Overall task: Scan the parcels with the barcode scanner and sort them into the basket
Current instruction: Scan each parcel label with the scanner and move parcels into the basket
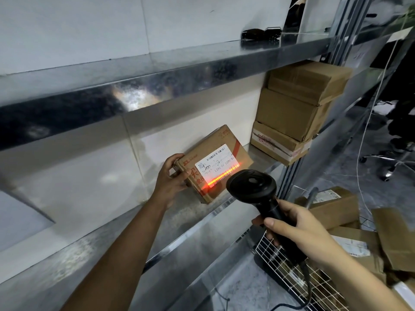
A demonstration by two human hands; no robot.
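1. Head view: shows a cardboard parcel (215, 163) propped at a tilt on the lower metal shelf (197, 216), with its white label (213, 167) turned up and outward. Judged a deliberate angle, to face the barcode toward the reader.
2. Shows a red scan line (224, 177) lying across the lower edge of that label, over the printed bars. Suggests a read in hand, not yet confirmed.
3. Left hand (171, 176): clamped on the parcel's left end, fingers curled over the top corner, thumb pressed on the near face. Serves to steady the tilt.
4. Right hand (298, 230): wrapped round the handle of the black barcode scanner (253, 187), thumb laid across the near side. Index finger hidden behind the grip, so cannot tell about the trigger. Scanner nose aimed at the label, near the parcel but not touching.
5. Hands apart, each closed on its own thing.
6. Wire basket (276, 259): low on the right, beneath the scanning hand, with more boxes (336, 205) lying in it. Probably set close for a short drop after the read.
7. Stack of brown cartons (298, 108): at the right end of the same shelf, well apart from the held parcel. Presumably waiting for a scan.
8. Cable (307, 286): trails from the scanner's butt across the basket rim. Worth minding as a possible snag when lowering the parcel.
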